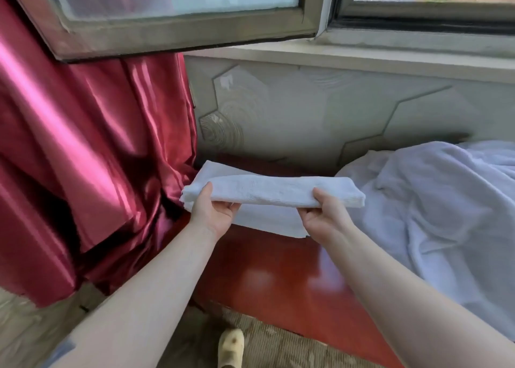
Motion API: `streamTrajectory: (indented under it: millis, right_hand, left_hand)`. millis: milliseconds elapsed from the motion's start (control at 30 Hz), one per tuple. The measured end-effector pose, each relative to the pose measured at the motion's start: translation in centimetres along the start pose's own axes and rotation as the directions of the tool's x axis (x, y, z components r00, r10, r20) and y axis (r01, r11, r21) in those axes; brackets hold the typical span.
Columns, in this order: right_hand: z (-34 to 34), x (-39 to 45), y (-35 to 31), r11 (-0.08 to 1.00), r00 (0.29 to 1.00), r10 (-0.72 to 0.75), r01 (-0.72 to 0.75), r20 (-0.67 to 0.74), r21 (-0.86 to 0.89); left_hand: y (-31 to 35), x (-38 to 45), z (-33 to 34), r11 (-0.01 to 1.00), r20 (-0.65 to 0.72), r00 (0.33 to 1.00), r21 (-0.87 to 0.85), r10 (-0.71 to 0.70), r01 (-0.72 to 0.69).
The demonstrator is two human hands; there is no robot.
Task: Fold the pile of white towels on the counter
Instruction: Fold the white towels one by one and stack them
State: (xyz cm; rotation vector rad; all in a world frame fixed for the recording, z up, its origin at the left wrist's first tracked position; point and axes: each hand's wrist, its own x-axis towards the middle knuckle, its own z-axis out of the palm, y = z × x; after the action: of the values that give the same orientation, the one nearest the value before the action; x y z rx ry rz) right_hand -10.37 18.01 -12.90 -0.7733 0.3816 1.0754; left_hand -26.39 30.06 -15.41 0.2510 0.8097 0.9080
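Above the red counter (267,281), a folded white towel (267,190) is held flat by both hands. The left hand (213,214) pinches one end and the right hand (324,217) pinches the other. The towel pile (434,209) lies on the counter's right side

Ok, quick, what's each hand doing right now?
Left hand: closed on the left end of the folded white terry towel.
Right hand: closed on the same towel's right end.
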Motion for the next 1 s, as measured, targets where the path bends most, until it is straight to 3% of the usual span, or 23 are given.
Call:
streamTrajectory:
  millis: [167, 267, 400, 600, 733, 1000]
  right_hand:
    - [2.7, 4.8, 0.7, 0.990, 0.996, -0.065, 0.057, -0.062, -0.126]
    - [4.0, 7.3, 1.3, 0.981, 0.990, -0.137, 0.131, -0.032, -0.144]
    - [2.9, 9.5, 3.2, 0.971, 0.982, -0.188, 0.182, -0.024, -0.156]
    - [-2.7, 10.9, 8.2, 0.984, 0.946, -0.154, 0.119, -0.285, -0.135]
    - [-2.1, 10.9, 8.6, 0.960, 0.909, -0.265, 0.219, -0.321, -0.172]
    - [-3.0, 10.3, 10.3, 0.928, 0.869, -0.322, 0.213, -0.376, -0.305]
  left_hand:
    - [3.6, 6.5, 1.9, 0.994, 0.036, 0.996, 0.079, -0.076, 0.073]
    - [5.8, 10.0, 2.5, 0.991, 0.106, 0.991, 0.109, -0.086, 0.075]
    - [6.8, 13.0, -0.1, 0.984, 0.148, 0.977, 0.113, -0.153, 0.137]
    - [3.6, 13.6, -8.1, 0.948, -0.045, 0.954, 0.107, -0.297, 0.300]
    - [4.2, 14.0, -7.8, 0.958, -0.090, 0.962, 0.105, -0.259, 0.268]
    - [3.5, 12.5, -8.1, 0.975, -0.283, 0.948, 0.123, -0.145, 0.185]
